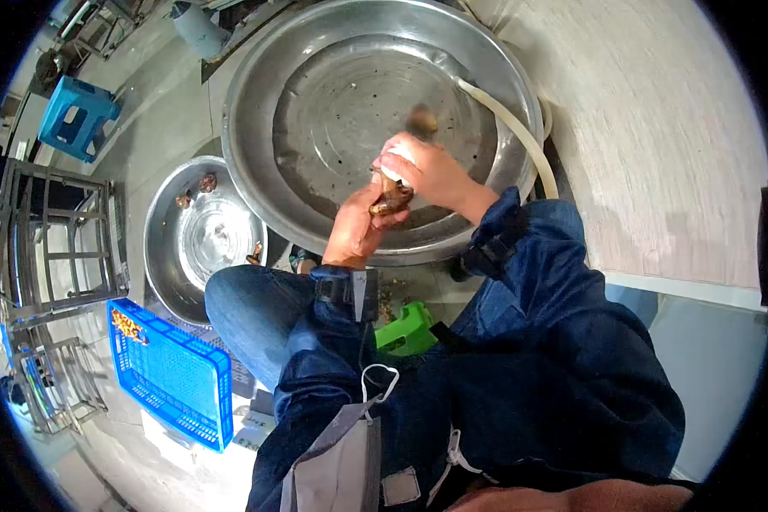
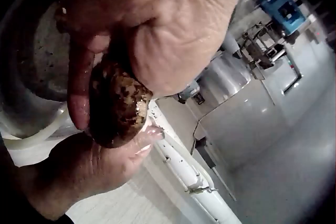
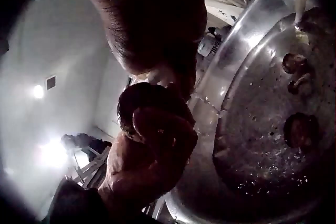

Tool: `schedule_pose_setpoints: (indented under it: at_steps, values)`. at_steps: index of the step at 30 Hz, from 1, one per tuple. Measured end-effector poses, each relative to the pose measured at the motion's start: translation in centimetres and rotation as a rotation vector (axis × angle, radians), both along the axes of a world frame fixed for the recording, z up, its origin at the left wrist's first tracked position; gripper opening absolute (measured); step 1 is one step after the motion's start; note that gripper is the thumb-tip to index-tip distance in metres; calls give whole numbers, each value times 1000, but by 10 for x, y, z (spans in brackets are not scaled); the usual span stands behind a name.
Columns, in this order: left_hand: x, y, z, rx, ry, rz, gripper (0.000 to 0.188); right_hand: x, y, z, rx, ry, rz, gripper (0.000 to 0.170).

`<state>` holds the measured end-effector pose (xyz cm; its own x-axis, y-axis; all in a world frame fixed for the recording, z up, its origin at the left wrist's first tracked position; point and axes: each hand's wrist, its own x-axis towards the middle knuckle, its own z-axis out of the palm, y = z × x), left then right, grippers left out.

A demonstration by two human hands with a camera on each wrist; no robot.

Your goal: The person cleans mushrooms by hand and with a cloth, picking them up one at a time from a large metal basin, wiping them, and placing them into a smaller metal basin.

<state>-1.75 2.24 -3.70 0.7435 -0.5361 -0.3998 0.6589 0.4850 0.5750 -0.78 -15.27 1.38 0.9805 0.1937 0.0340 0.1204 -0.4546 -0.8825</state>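
Note:
Over the large metal basin (image 1: pixel 256 111), my left hand (image 1: pixel 354 229) holds a wet, rounded brown thing (image 1: pixel 391 198). The left wrist view shows its mottled dark and tan surface (image 2: pixel 122 106), with the left fingers curled along one side. My right hand (image 1: pixel 435 175) is at its upper end, fingers bent around a small white piece (image 1: pixel 403 172); what that piece is, I cannot tell. In the right wrist view both hands meet at the brown thing (image 3: pixel 137 100), and the left fingers cover part of it. Similar brown pieces (image 3: pixel 302 129) lie in the basin.
A pale hose (image 1: pixel 516 128) hangs over the basin's right rim. To the left stands a smaller metal basin (image 1: pixel 217 239) with a few brown pieces. Nearer is a blue plastic crate (image 1: pixel 166 367) with orange-brown pieces in one corner. A blue stool (image 1: pixel 78 118) stands farther off.

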Motion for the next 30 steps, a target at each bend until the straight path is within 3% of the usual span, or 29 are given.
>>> schedule_pose_setpoints:
  at_steps: [3, 7, 10, 13, 16, 17, 20, 21, 24, 25, 28, 30]
  values:
    - [4, 6, -14, -21, -56, -33, 34, 2, -3, -8, 61, -202, 239, 28]
    - [-3, -6, 2, 94, -50, -37, 34, -3, 0, 10, -202, -46, 69, 32]
    - [-2, -9, 22, 98, 42, -12, 35, 1, 0, -2, 52, 28, -91, 29]
    - [2, -3, 3, 92, 9, -5, 36, 1, -3, -3, 142, 20, 126, 24]
    - [0, -4, -10, 112, -102, -74, 37, 1, -5, -7, -195, -24, 136, 20]
    - [0, -3, -10, 81, -82, -72, 37, 6, -9, -25, -429, -346, 176, 21]
    - [2, -2, -2, -22, -34, -59, 38, 15, -10, -24, 303, 148, -172, 23]
    - [2, -2, 2, -2, -60, -53, 40, 17, -13, -16, 488, 202, -183, 23]
    - [1, -1, 6, -51, 19, -16, 45, 17, -13, -6, 488, 82, 3, 23]
    - [2, -2, 1, -72, 27, -28, 54, 14, -11, -5, 518, 166, 23, 21]
    - [3, 6, 5, -260, 79, -29, 59, 9, -10, 5, 39, 106, -29, 27]
    - [0, 7, 5, -247, -94, -7, 58, 11, -14, -6, 181, 82, -35, 28]
